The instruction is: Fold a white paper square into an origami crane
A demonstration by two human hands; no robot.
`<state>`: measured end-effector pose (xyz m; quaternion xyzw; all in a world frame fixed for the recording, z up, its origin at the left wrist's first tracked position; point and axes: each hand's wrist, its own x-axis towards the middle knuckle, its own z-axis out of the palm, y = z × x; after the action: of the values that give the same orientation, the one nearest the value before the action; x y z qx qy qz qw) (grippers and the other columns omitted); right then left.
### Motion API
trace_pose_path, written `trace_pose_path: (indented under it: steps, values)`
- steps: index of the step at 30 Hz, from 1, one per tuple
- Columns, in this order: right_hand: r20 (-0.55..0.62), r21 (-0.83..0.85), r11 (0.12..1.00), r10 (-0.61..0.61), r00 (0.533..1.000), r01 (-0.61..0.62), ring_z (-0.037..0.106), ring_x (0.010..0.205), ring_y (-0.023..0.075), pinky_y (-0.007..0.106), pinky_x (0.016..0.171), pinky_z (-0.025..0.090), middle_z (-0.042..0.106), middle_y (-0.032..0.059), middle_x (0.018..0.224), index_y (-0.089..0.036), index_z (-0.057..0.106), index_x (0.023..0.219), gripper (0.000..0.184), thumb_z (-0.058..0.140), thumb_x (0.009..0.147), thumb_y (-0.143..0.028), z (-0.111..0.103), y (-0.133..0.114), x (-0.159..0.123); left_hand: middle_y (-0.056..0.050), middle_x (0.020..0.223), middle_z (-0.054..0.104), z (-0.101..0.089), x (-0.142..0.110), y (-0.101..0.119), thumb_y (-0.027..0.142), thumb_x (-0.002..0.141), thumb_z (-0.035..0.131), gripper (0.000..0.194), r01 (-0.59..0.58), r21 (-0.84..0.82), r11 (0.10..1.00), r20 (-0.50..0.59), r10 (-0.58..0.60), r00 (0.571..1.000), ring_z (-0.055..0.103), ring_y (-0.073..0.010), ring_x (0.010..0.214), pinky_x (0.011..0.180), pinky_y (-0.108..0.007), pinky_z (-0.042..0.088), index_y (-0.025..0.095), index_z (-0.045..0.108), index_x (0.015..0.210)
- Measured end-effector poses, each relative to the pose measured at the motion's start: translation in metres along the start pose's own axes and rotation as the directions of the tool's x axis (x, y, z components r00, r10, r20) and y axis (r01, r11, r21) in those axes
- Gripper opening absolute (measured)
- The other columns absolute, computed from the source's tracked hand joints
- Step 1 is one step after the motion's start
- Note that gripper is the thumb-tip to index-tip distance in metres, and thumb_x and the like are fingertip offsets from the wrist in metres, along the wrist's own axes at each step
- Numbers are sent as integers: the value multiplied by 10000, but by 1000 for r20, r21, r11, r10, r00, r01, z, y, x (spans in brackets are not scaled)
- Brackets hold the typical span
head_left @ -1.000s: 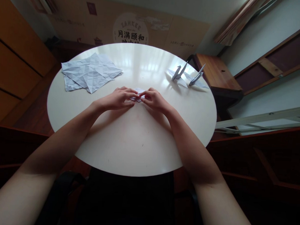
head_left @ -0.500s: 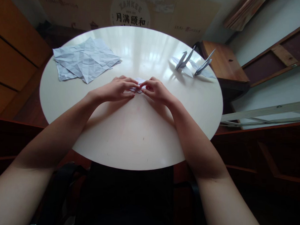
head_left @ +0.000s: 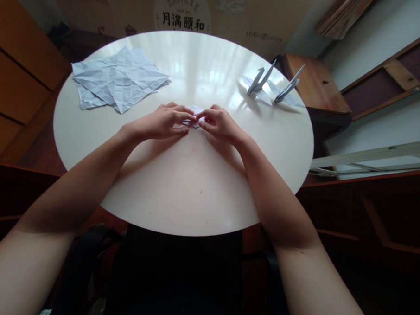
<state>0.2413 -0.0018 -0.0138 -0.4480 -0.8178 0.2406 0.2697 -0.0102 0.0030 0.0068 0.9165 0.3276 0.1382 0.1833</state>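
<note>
A small folded piece of white paper [head_left: 194,125] lies on the white oval table [head_left: 184,184], between my two hands and partly hidden by their fingers. My left hand [head_left: 171,121] holds its left side, thumb at the near edge and fingers over the top. From the right, my right hand [head_left: 216,122] pinches the paper with thumb and forefinger close to its middle. The fingertips of both hands nearly meet. Fine folds in the paper are too small to make out.
Creased paper sheets [head_left: 121,79] lie stacked at the table's far left. Two folded paper cranes stand at the far right, one [head_left: 258,83] beside the other [head_left: 285,92]. Beyond them is a wooden cabinet [head_left: 314,83]. The table's rounded near edge faces my lap.
The view has tilted slightly, so the table and the things on it appear a little higher. Both hands keep hold of the folded paper, with barely any finger movement.
</note>
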Motion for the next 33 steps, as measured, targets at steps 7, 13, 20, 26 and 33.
trace_pose_path:
  steps: [7,13,20,26,33]
  values:
    - [-1,10,1000,14,1000,-14,541,857,171,382,935,497,554,36,949,-202,784,1098,229,679,921,-302,0,0,0,-78,1476,621,-1,0,1,474,1004,565,483,9,5,1000,11,-9,1000,502,-338,1379,1198,-511,325,278,665,1433]
    - [7,21,1000,17,1000,-18,547,870,172,395,938,502,544,39,964,-210,785,1096,221,686,920,-301,-1,-1,0,-75,1471,624,0,0,1,485,1003,565,484,10,5,1000,9,-10,1000,506,-333,1372,1192,-503,330,279,671,1428]
    - [11,32,999,27,1000,-27,543,883,170,402,971,490,535,38,961,-202,785,1083,201,697,919,-278,-2,-4,-1,-72,1482,616,0,0,0,485,1000,569,486,16,-5,1000,12,-16,1000,502,-330,1375,1186,-498,334,293,664,1436]
    - [15,33,999,25,1000,-25,539,908,177,413,991,493,529,33,957,-205,779,1087,215,698,923,-318,-2,-4,-1,-66,1474,624,0,0,-1,503,994,566,496,11,-9,1000,7,-11,1000,498,-328,1376,1196,-489,331,289,670,1429]
    - [13,25,999,22,1000,-22,546,892,170,418,994,507,524,32,946,-200,774,1084,220,705,931,-343,-3,-4,-1,-62,1468,619,0,1,0,511,986,570,488,18,-18,1000,9,-18,1000,492,-337,1375,1201,-498,318,296,685,1409]
